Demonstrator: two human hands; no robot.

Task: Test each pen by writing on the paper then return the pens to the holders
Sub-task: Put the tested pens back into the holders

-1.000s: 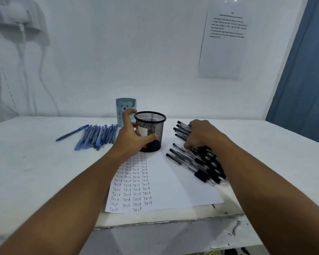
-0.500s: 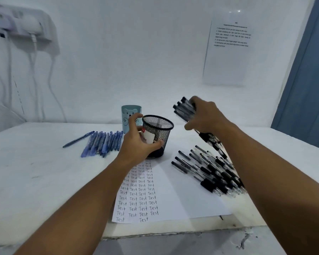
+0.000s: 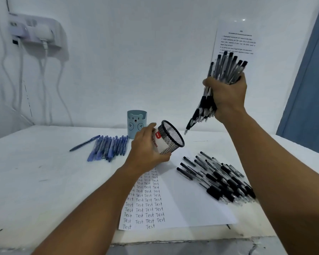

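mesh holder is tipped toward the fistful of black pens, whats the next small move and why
Probably lower the right hand so the tips of its bundle of black pens slide into the mesh holder. The left hand holds the holder tilted with its open mouth facing the bundle, and the pen tips already point down toward it, just short of the rim.

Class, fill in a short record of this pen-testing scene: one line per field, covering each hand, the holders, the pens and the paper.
Left hand: grips mesh holder, tilted toward the right
Right hand: holds bundle of black pens, raised
Bear holder: upright at back
Blue pens: row on table
Loose black pens: pile right of paper
Paper: columns of "Test"
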